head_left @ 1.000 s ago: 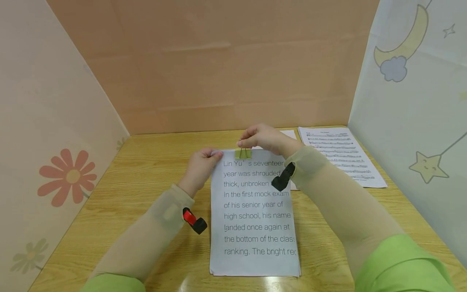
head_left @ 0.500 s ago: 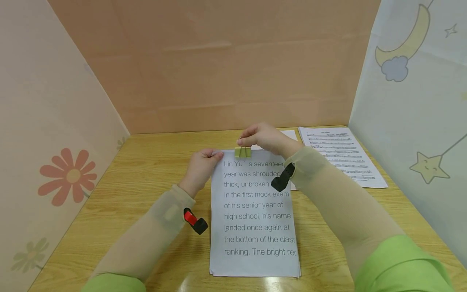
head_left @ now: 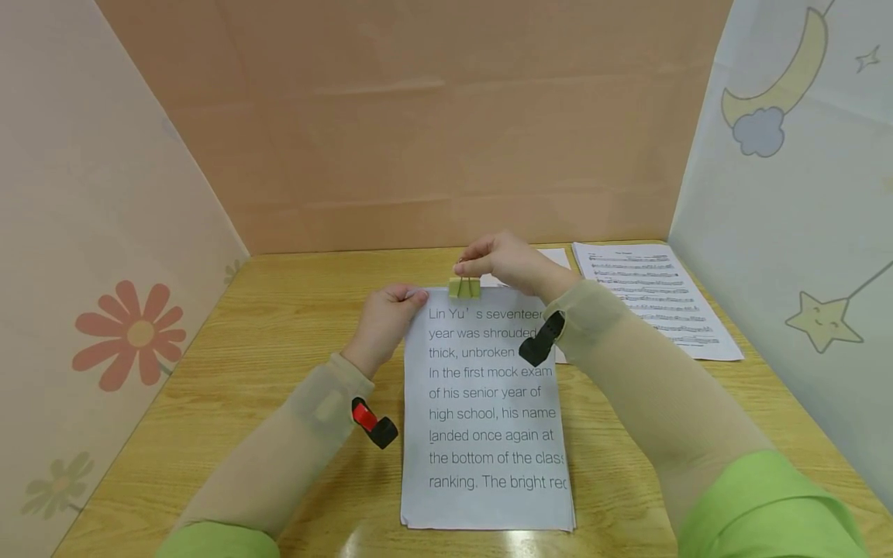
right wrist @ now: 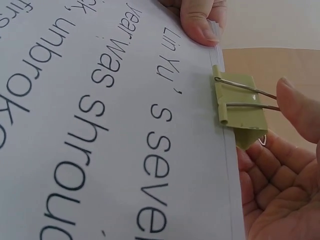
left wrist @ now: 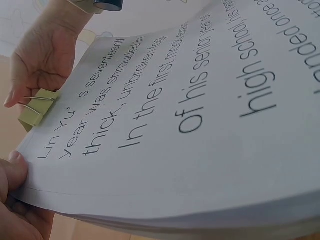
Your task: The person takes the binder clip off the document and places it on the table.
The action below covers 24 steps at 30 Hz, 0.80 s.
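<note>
A thick stack of printed paper [head_left: 488,418] lies on the wooden table [head_left: 279,325], with large text on the top page. A green binder clip [head_left: 463,289] is clamped on the middle of its far edge. My right hand [head_left: 469,268] pinches the clip's wire handles from behind. In the right wrist view the thumb [right wrist: 300,110] touches the upper handle of the clip [right wrist: 240,112], and the fingers curl beneath it. My left hand [head_left: 408,295] grips the stack's far left corner, thumb [left wrist: 12,170] on top. That corner is lifted slightly off the table.
A page of sheet music [head_left: 656,298] lies at the back right, and another white sheet [head_left: 554,256] shows behind my right hand. A cardboard wall closes the back; decorated panels stand close on the left and right.
My right hand's fingers have risen slightly at the clip's handles, and the clip sits a touch farther back. The left hand and the stack have not moved.
</note>
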Each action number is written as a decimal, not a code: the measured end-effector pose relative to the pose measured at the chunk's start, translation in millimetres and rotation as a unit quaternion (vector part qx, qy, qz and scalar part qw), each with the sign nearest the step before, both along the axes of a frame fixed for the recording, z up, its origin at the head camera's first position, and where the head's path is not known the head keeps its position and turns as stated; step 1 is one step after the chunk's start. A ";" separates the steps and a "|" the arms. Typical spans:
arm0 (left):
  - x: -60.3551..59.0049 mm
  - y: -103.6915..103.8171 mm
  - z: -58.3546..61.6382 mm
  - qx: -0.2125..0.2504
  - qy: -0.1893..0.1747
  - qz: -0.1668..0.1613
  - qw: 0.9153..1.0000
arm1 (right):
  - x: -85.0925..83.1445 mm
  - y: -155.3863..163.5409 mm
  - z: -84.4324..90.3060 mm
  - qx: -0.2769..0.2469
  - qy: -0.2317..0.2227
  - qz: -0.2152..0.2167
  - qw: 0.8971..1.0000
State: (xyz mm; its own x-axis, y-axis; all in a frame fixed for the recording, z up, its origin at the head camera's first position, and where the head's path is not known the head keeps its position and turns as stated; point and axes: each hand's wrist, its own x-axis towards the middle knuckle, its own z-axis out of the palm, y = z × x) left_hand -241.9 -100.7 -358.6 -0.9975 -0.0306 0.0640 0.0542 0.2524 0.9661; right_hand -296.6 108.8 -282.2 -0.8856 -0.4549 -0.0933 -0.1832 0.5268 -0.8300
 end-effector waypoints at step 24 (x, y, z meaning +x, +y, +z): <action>-2.7 -11.4 -8.8 0.008 -0.018 0.017 1.000 | -4.5 12.3 4.6 -0.036 0.019 -0.026 0.999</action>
